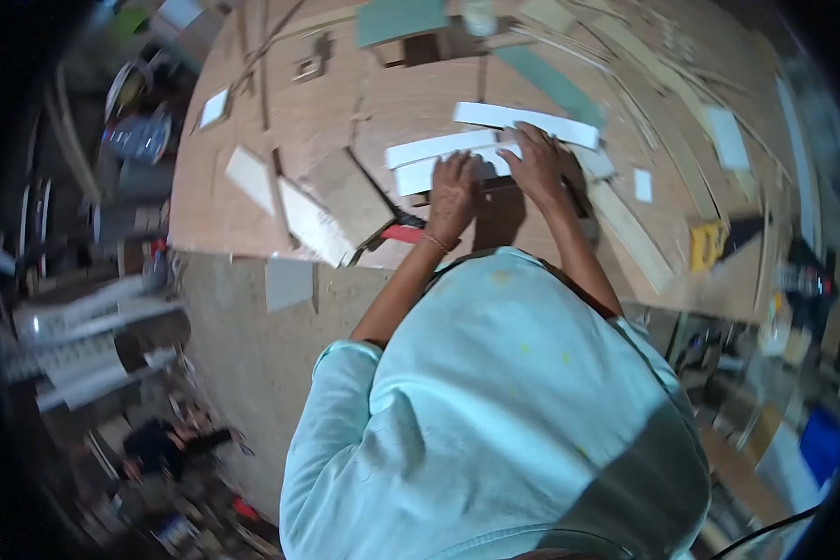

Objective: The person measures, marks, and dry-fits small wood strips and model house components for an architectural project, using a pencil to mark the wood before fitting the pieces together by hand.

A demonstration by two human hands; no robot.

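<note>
Here, white strips (417,177) beneath left fingers (453,166), right fingers (534,138).

The head camera looks steeply down over shirt (504,392) and worktable (327,117).

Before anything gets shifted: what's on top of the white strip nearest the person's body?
The left hand lies over the middle of the nearest white strip; the right hand is over its right end. What they cover cannot be seen.

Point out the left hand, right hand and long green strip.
Left hand (454,194): head view, back of hand.
Right hand (538,171): head view, back of hand.
Long green strip (551,84): head view, middle.
</note>
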